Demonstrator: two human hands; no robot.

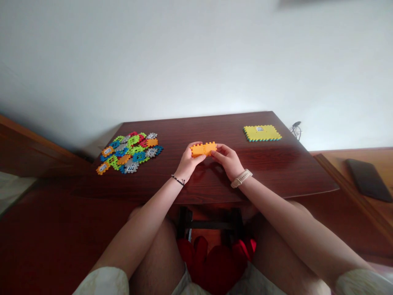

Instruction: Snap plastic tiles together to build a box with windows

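Two orange interlocking tiles with toothed edges meet side by side above the middle of the table. My left hand (189, 159) is closed on the left orange tile (197, 150), its thumb along the lower edge. The right orange tile (209, 148) is pinched by my right hand (227, 159) between thumb and fingers. The tiles touch along a seam, at a slight angle to each other. Whether their teeth are fully locked I cannot tell.
A pile of mixed-colour toothed tiles (133, 150) lies on the left of the dark wooden table (184, 192). A yellow toothed board (264, 132) rests at the back right. Beyond the right edge are a black cable (296, 128) and a flat dark object (368, 179).
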